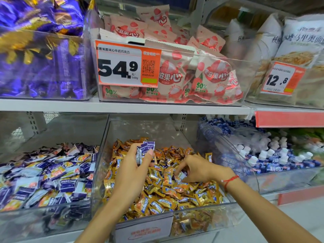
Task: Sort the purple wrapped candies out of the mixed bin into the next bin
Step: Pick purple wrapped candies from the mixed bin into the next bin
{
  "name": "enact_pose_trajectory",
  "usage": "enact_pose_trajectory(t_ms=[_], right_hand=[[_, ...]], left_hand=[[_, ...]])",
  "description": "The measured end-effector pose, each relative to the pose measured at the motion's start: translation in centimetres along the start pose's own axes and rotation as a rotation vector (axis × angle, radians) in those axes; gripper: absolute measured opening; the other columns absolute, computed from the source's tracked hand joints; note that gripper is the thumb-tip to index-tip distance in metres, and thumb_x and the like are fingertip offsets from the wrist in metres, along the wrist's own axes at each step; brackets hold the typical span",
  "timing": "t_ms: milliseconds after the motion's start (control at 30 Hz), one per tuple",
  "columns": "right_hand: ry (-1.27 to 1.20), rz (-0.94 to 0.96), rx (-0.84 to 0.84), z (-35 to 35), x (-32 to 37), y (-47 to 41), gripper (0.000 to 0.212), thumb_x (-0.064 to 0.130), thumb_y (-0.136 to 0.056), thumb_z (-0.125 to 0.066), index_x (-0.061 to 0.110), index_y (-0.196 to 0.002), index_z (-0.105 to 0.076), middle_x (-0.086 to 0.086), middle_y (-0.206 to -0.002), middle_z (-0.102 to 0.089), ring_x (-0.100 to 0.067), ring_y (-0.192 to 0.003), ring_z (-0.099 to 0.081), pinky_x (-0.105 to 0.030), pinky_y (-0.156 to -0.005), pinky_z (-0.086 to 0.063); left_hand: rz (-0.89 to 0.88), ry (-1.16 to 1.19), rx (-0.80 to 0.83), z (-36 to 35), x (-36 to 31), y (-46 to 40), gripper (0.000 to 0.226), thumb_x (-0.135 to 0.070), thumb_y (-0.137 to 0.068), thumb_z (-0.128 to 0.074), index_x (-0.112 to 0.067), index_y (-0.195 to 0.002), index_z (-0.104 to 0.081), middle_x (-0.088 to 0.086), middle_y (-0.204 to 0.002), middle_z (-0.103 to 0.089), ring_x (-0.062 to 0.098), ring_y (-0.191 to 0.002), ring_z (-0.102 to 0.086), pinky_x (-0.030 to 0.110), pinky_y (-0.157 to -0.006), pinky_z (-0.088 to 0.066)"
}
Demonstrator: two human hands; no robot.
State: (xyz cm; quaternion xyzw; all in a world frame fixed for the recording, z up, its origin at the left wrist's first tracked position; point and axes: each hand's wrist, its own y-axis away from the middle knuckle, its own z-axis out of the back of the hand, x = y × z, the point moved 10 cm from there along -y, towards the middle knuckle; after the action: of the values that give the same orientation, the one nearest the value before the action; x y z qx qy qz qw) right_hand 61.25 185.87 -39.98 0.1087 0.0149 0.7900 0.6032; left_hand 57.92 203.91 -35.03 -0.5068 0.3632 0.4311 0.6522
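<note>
Left hand [133, 162] grips purple candies [145, 151] above mixed bin [201, 213]; purple bin [43, 218] lies just left, nearer this hand. Right hand [198, 168] pinches purple-white candy [181, 175] in pile

Two bare forearms, no sleeves in view. Left hand [133, 165]: no rings, no watch, short nails. Right hand [198, 168]: thin red string bracelet [229, 180] at the wrist, with a small pale bead; no rings visible.
</note>
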Motion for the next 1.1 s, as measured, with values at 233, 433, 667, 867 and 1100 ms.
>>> enact_pose_trajectory(t_ms=[233,433,667,867,1100], right_hand=[[0.045,0.014,-0.016,-0.6,0.5,1.8,0.029,0.038,-0.086,-0.069,0.026,-0.111,-0.061,0.011,-0.084,-0.050,-0.013,-0.082,-0.046,-0.028,-0.068,-0.037],[0.001,0.075,-0.094,-0.4,2.0,0.9,0.012,0.029,-0.090,-0.064,0.020,-0.097,-0.070,0.000,-0.083,-0.065,-0.022,-0.076,-0.054,-0.030,-0.061,-0.035],[-0.942,-0.036,-0.255,2.7,-1.3,4.2,0.025,0.013,-0.092,-0.063,0.023,-0.115,-0.066,-0.006,-0.117,-0.068,-0.014,-0.102,-0.066,-0.021,-0.082,-0.053],[-1.254,-0.049,-0.133,2.6,2.1,5.6,0.024,0.027,-0.096,-0.057,0.029,-0.119,-0.064,-0.003,-0.129,-0.059,-0.015,-0.109,-0.060,-0.024,-0.073,-0.050],[-0.992,0.235,-0.461,7.5,12.5,4.7,0.018,0.020,-0.092,-0.064,0.025,-0.109,-0.066,0.006,-0.095,-0.070,-0.005,-0.081,-0.063,-0.015,-0.070,-0.048]], left_hand=[[0.016,0.000,0.019,-0.3,0.3,0.0,0.004,-0.032,-0.096,-0.052,-0.029,-0.097,-0.054,-0.011,-0.085,-0.065,0.000,-0.077,-0.066,0.045,-0.066,-0.057],[0.016,-0.008,0.051,-0.6,0.1,0.2,0.004,-0.034,-0.095,-0.053,-0.031,-0.098,-0.054,-0.008,-0.086,-0.066,0.009,-0.078,-0.067,0.052,-0.067,-0.055],[0.002,-0.040,0.056,-0.4,-0.2,0.6,0.010,-0.043,-0.093,-0.051,-0.036,-0.100,-0.053,-0.014,-0.085,-0.067,0.025,-0.080,-0.068,0.055,-0.067,-0.053],[-0.072,0.095,0.098,-0.1,-4.2,2.8,0.014,-0.038,-0.092,-0.050,-0.031,-0.104,-0.054,-0.021,-0.088,-0.065,0.004,-0.077,-0.066,0.050,-0.060,-0.050],[-0.234,-0.170,-0.365,13.0,-7.6,5.3,0.030,-0.058,-0.089,-0.049,-0.036,-0.110,-0.051,0.002,-0.080,-0.068,0.030,-0.070,-0.063,0.048,-0.065,-0.052]])
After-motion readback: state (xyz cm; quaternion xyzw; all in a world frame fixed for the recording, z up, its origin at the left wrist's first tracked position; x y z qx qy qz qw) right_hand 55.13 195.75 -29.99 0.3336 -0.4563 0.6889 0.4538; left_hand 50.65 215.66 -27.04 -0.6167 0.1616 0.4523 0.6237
